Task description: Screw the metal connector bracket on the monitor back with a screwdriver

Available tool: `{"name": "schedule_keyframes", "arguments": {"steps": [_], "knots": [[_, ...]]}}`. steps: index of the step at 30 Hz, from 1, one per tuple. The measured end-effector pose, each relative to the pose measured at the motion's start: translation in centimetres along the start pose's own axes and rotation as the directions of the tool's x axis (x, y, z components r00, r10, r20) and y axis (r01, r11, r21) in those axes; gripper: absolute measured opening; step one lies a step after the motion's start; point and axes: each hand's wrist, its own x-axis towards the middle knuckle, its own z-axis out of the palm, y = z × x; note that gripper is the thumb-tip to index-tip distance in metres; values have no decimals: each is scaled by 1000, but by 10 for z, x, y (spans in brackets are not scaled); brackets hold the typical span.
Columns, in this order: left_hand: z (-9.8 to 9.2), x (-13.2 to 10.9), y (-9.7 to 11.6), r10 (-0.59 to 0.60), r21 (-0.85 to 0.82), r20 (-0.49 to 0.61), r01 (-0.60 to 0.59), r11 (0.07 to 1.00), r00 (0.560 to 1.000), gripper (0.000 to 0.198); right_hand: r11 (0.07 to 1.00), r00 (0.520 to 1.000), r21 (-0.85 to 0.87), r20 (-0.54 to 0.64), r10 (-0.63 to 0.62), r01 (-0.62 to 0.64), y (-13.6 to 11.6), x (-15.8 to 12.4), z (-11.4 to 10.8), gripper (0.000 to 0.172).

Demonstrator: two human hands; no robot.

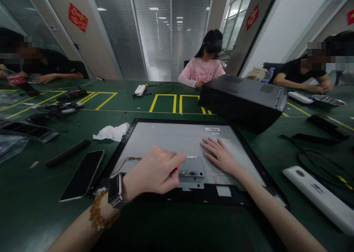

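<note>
Clock set with 12 away from the wearer. Left hand (153, 171): fingers curled, thumb and forefinger pinching an orange-red item (176, 168). Only a sliver of it shows, so I cannot tell its kind, its long axis or which way it points. Right hand (222, 157): empty, palm down, fingers spread on the grey back of the display panel (166, 134), tips towards 11.

Key relation: the blue port (193, 173) on the metal bracket (196, 166) lies just beside the left fingertips, at 3 o'clock from them. From the right hand it lies at 7, farther off; the left is nearer. The row of connectors runs roughly 9 to 3, its openings facing 6.

The display panel lies back-up on the green table (33, 215), directly before the wearer, under both hands. Long axis 9 to 3; bracket side turned to 6, white label (212, 129) near the 12 edge.

Farther out from the display panel: phone (83, 176) at 8, crumpled tissue (113, 132) at 10, black case (243, 97) at 1, white device (318, 196) at 4. Beyond the table, towards 1, sits a co-worker in pink (203, 69).
</note>
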Motion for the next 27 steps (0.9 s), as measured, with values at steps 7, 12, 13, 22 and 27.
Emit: {"name": "schedule_keyframes", "arguments": {"steps": [7,12,13,22,27], "knots": [[5,2,-2,-66,41,9,66,997,998,15,1000,1000,9,11,7,-7,-1,0,-1,49],[10,1,-6,-80,38,-55,82,996,995,36,1000,1000,13,3,-1,1,-1,0,-2,49],[10,0,-7,-80,31,-78,83,996,994,42,1000,1000,13,-1,-3,3,-1,0,-2,49],[9,0,-6,-31,142,-200,60,988,979,65,1000,1000,3,5,1,-1,-1,1,-1,49],[6,3,-2,-117,134,-177,141,981,977,61,1000,1000,15,-3,-6,6,-1,0,-1,49]]}}
